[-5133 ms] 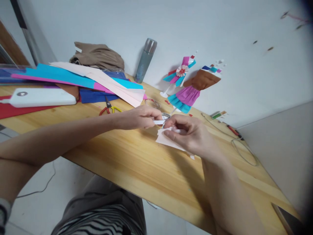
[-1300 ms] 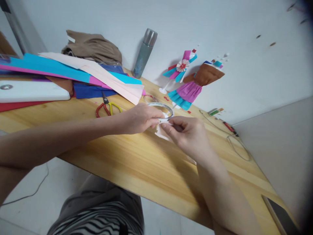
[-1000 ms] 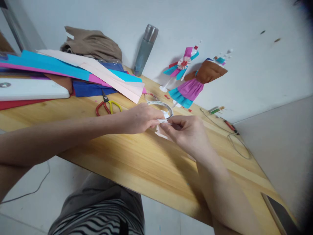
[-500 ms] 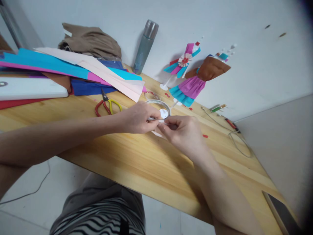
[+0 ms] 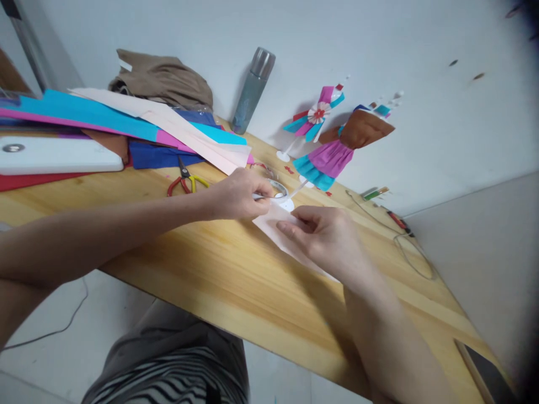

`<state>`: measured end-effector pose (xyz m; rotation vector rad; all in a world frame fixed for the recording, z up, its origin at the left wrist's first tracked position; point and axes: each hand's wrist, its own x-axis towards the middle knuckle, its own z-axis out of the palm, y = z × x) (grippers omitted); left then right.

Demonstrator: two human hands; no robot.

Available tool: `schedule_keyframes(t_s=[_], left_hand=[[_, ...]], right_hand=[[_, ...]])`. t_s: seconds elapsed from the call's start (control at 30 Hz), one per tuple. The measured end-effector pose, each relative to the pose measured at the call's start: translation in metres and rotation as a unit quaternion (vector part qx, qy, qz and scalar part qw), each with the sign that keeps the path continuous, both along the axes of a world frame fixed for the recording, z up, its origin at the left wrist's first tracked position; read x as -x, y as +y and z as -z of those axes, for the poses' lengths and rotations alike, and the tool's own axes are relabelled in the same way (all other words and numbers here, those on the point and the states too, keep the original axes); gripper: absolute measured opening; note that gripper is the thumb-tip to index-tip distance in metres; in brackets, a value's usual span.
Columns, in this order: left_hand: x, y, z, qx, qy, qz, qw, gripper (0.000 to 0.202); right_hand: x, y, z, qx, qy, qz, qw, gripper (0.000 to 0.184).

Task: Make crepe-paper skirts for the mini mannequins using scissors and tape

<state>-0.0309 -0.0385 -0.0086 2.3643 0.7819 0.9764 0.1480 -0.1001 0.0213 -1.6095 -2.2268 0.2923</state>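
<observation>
My left hand (image 5: pixel 238 193) is closed around a thin ring of tape (image 5: pixel 278 189) and holds it just above the wooden table (image 5: pixel 219 269). My right hand (image 5: pixel 326 235) rests with curled fingers on a pale pink paper piece (image 5: pixel 269 224) and pins it flat to the table, fingertips near its upper edge. The two hands sit close together, with the tape ring over the paper's far corner. A thin white strip runs from the ring toward the paper figures; I cannot tell what it is.
Red-and-yellow scissors (image 5: pixel 185 182) lie left of my hands. Behind them are stacked coloured paper sheets (image 5: pixel 126 120), a white device (image 5: pixel 54 160), a brown cloth (image 5: pixel 166 81) and a steel bottle (image 5: pixel 252 90). Paper dress figures (image 5: pixel 330 143) stand by the wall. A wire loop (image 5: pixel 415 261) lies at right.
The pale paper now lies flatter and more exposed under my right hand, which has moved slightly down and right. My left hand with the tape ring has shifted a little away from me.
</observation>
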Motion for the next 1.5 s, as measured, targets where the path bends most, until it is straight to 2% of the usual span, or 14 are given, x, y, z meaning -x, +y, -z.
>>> schedule_keyframes(t_s=[0.13, 0.3, 0.4, 0.57, 0.9, 1.1, 1.23, 1.37, 1.43, 1.5], left_hand=[[0.001, 0.002, 0.0, 0.007, 0.015, 0.009, 1.0, 0.018], [0.0, 0.002, 0.002, 0.005, 0.016, 0.024, 1.0, 0.02], [-0.001, 0.0, 0.002, -0.004, 0.011, 0.024, 1.0, 0.02], [-0.001, -0.003, 0.0, 0.002, 0.015, 0.026, 1.0, 0.019], [-0.002, -0.003, 0.003, -0.019, 0.019, 0.022, 0.999, 0.019], [-0.003, -0.003, 0.009, -0.073, 0.022, 0.012, 0.997, 0.017], [-0.004, -0.002, 0.012, -0.111, 0.054, 0.0, 0.992, 0.015], [-0.004, -0.004, 0.009, -0.121, 0.071, -0.011, 0.99, 0.014], [-0.002, -0.006, 0.004, -0.127, 0.034, -0.019, 0.991, 0.013], [0.0, -0.007, -0.001, -0.126, -0.036, -0.054, 0.99, 0.025]], right_hand=[[-0.002, 0.006, 0.001, 0.003, 0.099, -0.009, 0.995, 0.019], [-0.001, 0.01, 0.011, 0.03, 0.184, -0.037, 0.982, 0.016], [0.0, 0.01, 0.015, 0.02, 0.193, -0.057, 0.979, 0.013], [-0.001, 0.011, 0.019, -0.053, 0.16, -0.049, 0.984, 0.008], [0.001, 0.012, 0.02, -0.079, 0.14, -0.023, 0.987, 0.013], [0.001, 0.014, 0.021, -0.074, 0.147, -0.014, 0.986, 0.008], [0.001, 0.014, 0.018, -0.012, 0.105, 0.006, 0.994, 0.014], [-0.002, 0.021, 0.02, 0.014, 0.163, -0.024, 0.986, 0.01], [-0.006, 0.027, 0.023, 0.004, 0.215, -0.019, 0.976, 0.01], [-0.012, 0.034, 0.025, -0.002, 0.27, 0.011, 0.963, 0.012]])
